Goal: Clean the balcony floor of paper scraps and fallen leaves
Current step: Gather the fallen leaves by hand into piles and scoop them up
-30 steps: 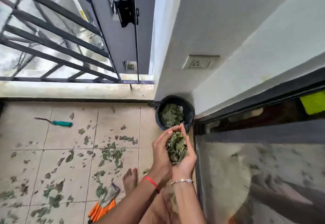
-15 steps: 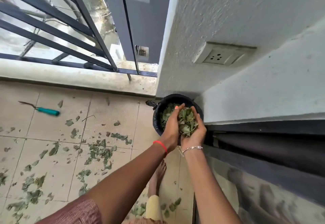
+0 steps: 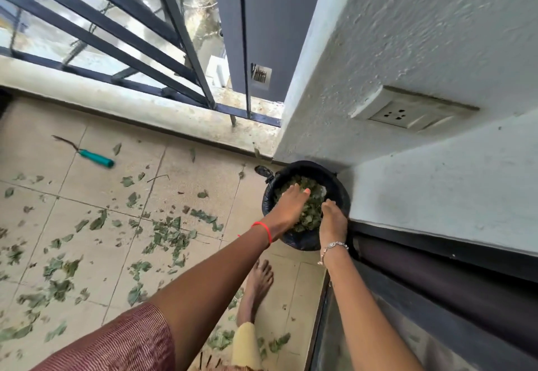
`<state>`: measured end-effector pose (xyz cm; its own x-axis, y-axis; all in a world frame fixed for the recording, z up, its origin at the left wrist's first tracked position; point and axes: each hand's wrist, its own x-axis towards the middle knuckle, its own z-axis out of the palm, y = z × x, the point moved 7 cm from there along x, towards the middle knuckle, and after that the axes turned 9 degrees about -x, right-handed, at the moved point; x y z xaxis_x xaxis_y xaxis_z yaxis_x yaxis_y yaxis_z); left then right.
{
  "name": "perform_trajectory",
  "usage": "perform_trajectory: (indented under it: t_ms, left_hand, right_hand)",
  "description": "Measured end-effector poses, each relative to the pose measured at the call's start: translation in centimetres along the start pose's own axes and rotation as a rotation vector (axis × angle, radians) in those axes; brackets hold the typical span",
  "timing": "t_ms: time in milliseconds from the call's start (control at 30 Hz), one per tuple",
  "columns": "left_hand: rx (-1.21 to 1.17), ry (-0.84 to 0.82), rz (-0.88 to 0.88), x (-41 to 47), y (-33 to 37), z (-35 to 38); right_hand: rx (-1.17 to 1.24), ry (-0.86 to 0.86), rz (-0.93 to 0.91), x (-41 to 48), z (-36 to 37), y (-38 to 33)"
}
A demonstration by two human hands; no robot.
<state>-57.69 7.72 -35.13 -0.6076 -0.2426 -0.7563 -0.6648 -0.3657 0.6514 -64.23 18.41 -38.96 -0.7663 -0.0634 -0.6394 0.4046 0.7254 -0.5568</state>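
A black bin (image 3: 302,243) lined with a black bag stands in the corner where the wall meets the door frame. It is full of green leaves (image 3: 309,215). My left hand (image 3: 288,206) lies palm down on the leaves inside the bin, fingers stretched out. My right hand (image 3: 333,220) is at the bin's right side with its fingers dipped into the leaves and hidden there. Torn leaf scraps (image 3: 171,235) are scattered over the beige floor tiles to the left of the bin.
A green-handled tool (image 3: 96,158) lies on the tiles at the left. My bare foot (image 3: 259,280) stands just in front of the bin. A dark railing (image 3: 131,35) on a concrete kerb bounds the far side; a wall with a socket (image 3: 407,111) and a sliding-door frame (image 3: 436,257) bound the right.
My two hands carried a cupped handful of leaves forward and down into the bin. They have parted, and the left hand now lies flat on the pile.
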Motion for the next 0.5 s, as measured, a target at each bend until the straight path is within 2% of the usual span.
perform_trajectory:
  t_ms: [100, 233, 500]
  left_hand:
    - [0.002, 0.036, 0.03, -0.8, -0.3, -1.2]
    - [0.037, 0.17, 0.062, -2.1, -1.9, -5.3]
    - [0.093, 0.366, 0.114, -5.8, -6.9, -14.0]
  right_hand:
    - [-0.1, -0.018, -0.02, -0.6, -0.2, -0.2]
    - [-0.267, -0.102, -0.114, -2.5, 2.2, -2.4]
    - [-0.472, -0.301, -0.369, -7.6, 10.6, -5.3]
